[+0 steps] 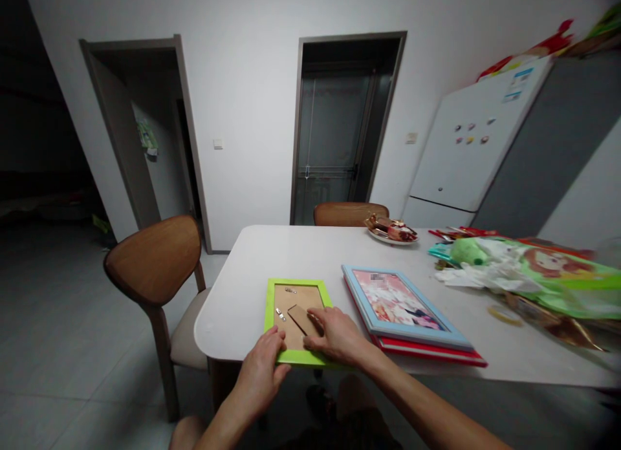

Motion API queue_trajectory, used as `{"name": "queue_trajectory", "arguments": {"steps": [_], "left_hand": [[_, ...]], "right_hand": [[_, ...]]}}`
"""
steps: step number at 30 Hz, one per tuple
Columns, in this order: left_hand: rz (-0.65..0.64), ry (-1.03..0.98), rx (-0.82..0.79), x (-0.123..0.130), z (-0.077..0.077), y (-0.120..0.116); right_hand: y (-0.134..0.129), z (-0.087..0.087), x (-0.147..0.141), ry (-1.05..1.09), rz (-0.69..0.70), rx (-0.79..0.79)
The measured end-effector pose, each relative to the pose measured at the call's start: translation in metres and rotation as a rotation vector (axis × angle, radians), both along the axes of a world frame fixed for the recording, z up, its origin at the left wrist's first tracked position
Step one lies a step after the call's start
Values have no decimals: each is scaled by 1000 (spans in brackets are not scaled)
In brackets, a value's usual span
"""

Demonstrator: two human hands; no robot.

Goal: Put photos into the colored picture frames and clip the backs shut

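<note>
A photo frame with a lime-green border (297, 357) lies face down at the near edge of the white table, its brown backing board (303, 296) showing. Small metal hangers (280, 315) sit on the board, and a brown stand flap (301, 317) lies at an angle across it. My left hand (262, 359) grips the lower left edge, fingertips on the border and thumb below. My right hand (334, 333) reaches over the right side, its fingers curled and thumb apart at the flap. The palm hides the lower right of the frame.
Right of my hands, a light-blue photo frame (361, 301) rests on a red one (427, 350). Wrapping and bags (533, 269) cover the table's right end, with a tape roll (504, 315) nearby. A plate (392, 238) stands at the back. Wooden chairs (160, 259) flank the table (233, 308).
</note>
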State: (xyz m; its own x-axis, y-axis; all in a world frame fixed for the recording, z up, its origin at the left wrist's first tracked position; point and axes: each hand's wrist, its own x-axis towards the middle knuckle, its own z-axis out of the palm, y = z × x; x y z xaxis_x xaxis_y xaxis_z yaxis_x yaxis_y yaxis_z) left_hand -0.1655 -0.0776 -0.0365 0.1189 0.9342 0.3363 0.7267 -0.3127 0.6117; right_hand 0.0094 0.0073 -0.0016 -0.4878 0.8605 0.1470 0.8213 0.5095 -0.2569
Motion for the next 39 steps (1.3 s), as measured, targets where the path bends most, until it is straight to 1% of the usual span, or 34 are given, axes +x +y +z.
{"name": "queue_trajectory", "arguments": {"steps": [2,5,8,10,13,15,17,19,20,21,24,26,28,30,32,35,37,39], "left_hand": [[0,1,-1,2,2,0],[-14,-14,-5,4,3,-2],[2,-82,-20,4,4,-2],[51,-191,-36,3,5,1],[97,-440,-47,1,11,13],[91,-619,-47,-2,17,20],[119,-772,-63,-9,25,25],[191,-872,-106,-21,31,26],[226,-900,-131,-30,33,25],[252,-911,-154,-41,34,23],[313,-884,-188,-74,31,17],[350,-852,-207,-93,26,15],[388,-807,-217,-106,19,14],[427,-744,-215,-114,14,15],[465,-666,-200,-117,11,16],[515,-541,-163,-118,10,16],[549,-462,-133,-118,12,16],[583,-389,-93,-115,14,16]], "right_hand": [[0,0,-1,41,9,-13],[2,-1,-2,116,-35,-32],[6,3,-1,171,-65,-43],[7,10,-1,193,-79,-44],[2,28,-4,224,-84,-27],[-7,40,-11,263,-27,-7],[-14,48,-18,316,77,-3],[-17,49,-21,366,145,-11],[-15,46,-21,376,144,-3],[-12,42,-18,366,115,16],[5,21,-2,219,-63,76],[16,6,10,93,-161,62],[23,-7,17,9,-211,35],[26,-15,20,-28,-224,13],[28,-17,19,-27,-231,-8],[31,-14,19,40,-263,-45],[31,-11,19,152,-292,-88],[29,-5,20,332,-310,-176]]}}
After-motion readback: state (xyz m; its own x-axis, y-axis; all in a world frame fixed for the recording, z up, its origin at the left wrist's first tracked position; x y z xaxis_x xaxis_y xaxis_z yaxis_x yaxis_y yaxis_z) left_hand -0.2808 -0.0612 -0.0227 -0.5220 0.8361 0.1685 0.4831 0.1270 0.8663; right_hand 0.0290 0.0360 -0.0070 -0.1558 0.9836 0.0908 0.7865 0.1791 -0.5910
